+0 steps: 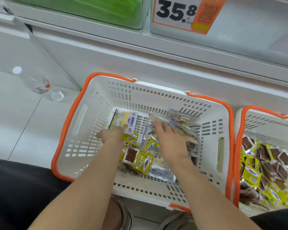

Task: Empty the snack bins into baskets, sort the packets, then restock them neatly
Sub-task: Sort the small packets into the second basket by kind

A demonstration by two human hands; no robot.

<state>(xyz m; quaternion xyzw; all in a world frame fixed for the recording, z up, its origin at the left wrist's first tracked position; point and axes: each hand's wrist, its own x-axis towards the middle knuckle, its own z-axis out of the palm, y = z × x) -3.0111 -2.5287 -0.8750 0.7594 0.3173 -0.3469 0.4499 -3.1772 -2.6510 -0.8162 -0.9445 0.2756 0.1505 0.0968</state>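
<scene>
A white basket (90, 123) with orange handles sits on the floor in front of me. It holds mixed snack packets: white-and-blue ones and yellow ones with brown contents (136, 157). My left hand (112, 134) grips a white-and-blue packet (125, 119) near the basket's back left. My right hand (170, 141) lies blurred over a pile of pale packets (178, 121), fingers spread; I cannot tell if it holds any. A second basket (264, 123) at the right is filled with yellow-and-brown packets (269, 165).
A clear water bottle (32, 80) lies on the floor at the left, by the white shelf base (140, 63). Above are a green bin (93, 9) and a price sign (181, 12) reading 35.8. My knees and shoes frame the near edge.
</scene>
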